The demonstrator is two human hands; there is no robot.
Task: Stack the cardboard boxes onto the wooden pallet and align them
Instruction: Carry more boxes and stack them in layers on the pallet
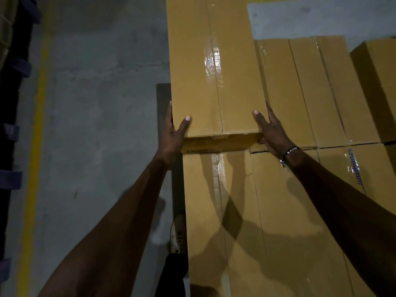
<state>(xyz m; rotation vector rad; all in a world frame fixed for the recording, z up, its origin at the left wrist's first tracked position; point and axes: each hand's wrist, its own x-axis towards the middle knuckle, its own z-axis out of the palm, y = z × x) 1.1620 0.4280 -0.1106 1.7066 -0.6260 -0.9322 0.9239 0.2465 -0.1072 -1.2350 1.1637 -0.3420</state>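
A yellow floor line (pixel 35 146) is seen at far left. The long cardboard box (pixel 214 67) — lying atop the stacked boxes (pixel 300 211) — is clasped at its near end: left hand (pixel 171 136) and right hand (pixel 272 131) flat against the sides, thumbs spread on top.

Both arms reached forward, nearly straight. The left hand (pixel 171 136) and right hand (pixel 271 131) faced each other, fingers extended, thumbs raised on top. A beaded bracelet (pixel 288 154) circled the right wrist.
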